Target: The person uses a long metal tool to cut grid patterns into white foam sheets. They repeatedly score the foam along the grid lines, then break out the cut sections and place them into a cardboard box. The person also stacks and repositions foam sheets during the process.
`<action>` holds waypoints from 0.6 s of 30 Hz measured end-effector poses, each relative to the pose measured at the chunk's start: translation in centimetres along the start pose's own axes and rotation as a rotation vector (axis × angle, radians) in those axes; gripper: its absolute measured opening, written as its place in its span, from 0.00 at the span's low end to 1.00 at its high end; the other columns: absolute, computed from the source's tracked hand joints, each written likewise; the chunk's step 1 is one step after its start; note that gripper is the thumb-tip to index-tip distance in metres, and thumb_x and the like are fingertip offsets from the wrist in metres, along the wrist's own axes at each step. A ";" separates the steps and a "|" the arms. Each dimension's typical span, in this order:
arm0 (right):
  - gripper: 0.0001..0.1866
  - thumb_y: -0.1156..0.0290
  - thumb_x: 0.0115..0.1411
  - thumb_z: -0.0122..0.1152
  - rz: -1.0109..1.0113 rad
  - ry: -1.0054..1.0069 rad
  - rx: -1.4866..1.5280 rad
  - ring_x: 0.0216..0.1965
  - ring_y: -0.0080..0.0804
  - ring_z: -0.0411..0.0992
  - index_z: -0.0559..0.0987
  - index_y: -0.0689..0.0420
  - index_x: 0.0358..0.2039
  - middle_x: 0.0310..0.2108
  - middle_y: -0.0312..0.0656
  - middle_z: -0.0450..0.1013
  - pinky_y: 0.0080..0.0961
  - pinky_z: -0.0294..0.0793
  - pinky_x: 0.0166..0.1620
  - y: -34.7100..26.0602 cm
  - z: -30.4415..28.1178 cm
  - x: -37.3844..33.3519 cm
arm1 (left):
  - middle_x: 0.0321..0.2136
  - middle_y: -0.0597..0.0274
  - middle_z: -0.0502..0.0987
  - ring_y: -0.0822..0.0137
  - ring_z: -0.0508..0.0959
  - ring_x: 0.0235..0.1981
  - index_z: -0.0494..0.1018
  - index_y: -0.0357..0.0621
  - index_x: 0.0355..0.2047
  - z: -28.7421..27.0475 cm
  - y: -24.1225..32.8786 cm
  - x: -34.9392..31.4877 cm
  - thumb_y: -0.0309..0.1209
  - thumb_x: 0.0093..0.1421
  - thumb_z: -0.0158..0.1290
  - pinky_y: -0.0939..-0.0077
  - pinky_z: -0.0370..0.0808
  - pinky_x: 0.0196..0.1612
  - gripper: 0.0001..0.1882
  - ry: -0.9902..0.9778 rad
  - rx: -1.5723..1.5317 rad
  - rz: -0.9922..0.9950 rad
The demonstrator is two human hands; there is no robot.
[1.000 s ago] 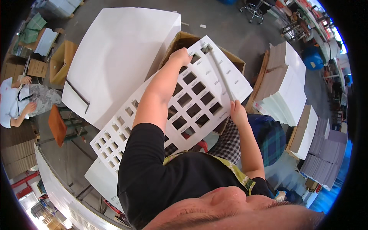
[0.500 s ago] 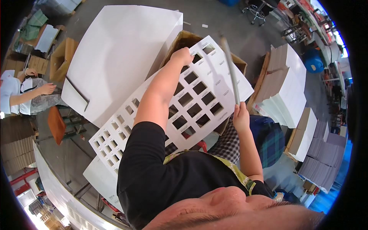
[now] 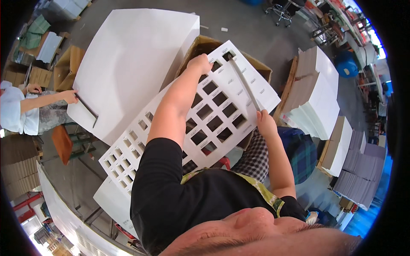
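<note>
A white perforated board (image 3: 252, 91) with rows of square cutouts slants in front of me, over a cardboard box. My left hand (image 3: 200, 65) is closed on the board's far left edge, beside the upper cutouts. In my right hand (image 3: 266, 123), near the board's right edge, is the lower end of a long thin grey stick (image 3: 245, 85). The stick lies across the board's right part, its dark far tip at the cutout in the top corner. Several cutouts are hidden under my left arm.
The open cardboard box (image 3: 204, 44) stands under the board. A large white sheet stack (image 3: 132, 55) is at left, with a black bar (image 3: 87, 109) on it. Another person's hand (image 3: 68, 96) touches the bar's end. White sheet piles (image 3: 316, 89) stand at right beside a plaid-covered seat (image 3: 299, 155).
The stick's far end has swung left and down onto the top-corner cutout; my right hand shifted slightly left. My left hand keeps its hold. The other person's hand has reached the black bar.
</note>
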State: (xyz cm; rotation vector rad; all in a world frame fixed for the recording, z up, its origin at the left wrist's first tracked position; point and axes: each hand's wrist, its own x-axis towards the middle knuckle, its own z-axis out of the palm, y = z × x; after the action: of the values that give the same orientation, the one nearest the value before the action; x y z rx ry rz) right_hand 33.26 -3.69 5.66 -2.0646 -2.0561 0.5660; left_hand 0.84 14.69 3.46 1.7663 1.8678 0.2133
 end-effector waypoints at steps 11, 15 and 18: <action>0.11 0.65 0.64 0.46 -0.168 0.026 0.387 0.23 0.59 0.68 0.67 0.60 0.33 0.20 0.57 0.68 0.44 0.66 0.27 0.6 -1.7 -5.4 | 0.45 0.45 0.75 0.51 0.75 0.47 0.69 0.36 0.46 0.5 -0.6 0.6 0.47 0.56 0.52 0.60 0.71 0.49 0.27 0.012 -0.007 0.007; 0.11 0.65 0.64 0.46 -0.176 0.002 0.478 0.23 0.58 0.68 0.67 0.61 0.33 0.19 0.56 0.68 0.42 0.67 0.26 0.5 -2.8 -10.6 | 0.44 0.45 0.75 0.51 0.75 0.47 0.70 0.36 0.45 0.2 -1.1 0.7 0.48 0.56 0.52 0.60 0.71 0.49 0.27 0.017 0.055 -0.003; 0.12 0.64 0.64 0.46 -0.153 0.028 0.405 0.25 0.61 0.68 0.66 0.61 0.32 0.21 0.58 0.69 0.45 0.66 0.27 0.4 -1.7 -12.2 | 0.43 0.44 0.76 0.50 0.75 0.46 0.71 0.36 0.44 0.2 -0.5 0.5 0.47 0.56 0.53 0.60 0.71 0.49 0.26 -0.005 0.046 -0.006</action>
State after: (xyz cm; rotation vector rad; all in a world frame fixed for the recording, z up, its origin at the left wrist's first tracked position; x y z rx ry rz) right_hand 34.56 -15.49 8.78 -1.6616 -1.8733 0.8387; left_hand 0.53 15.02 2.90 1.7901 1.8877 0.1649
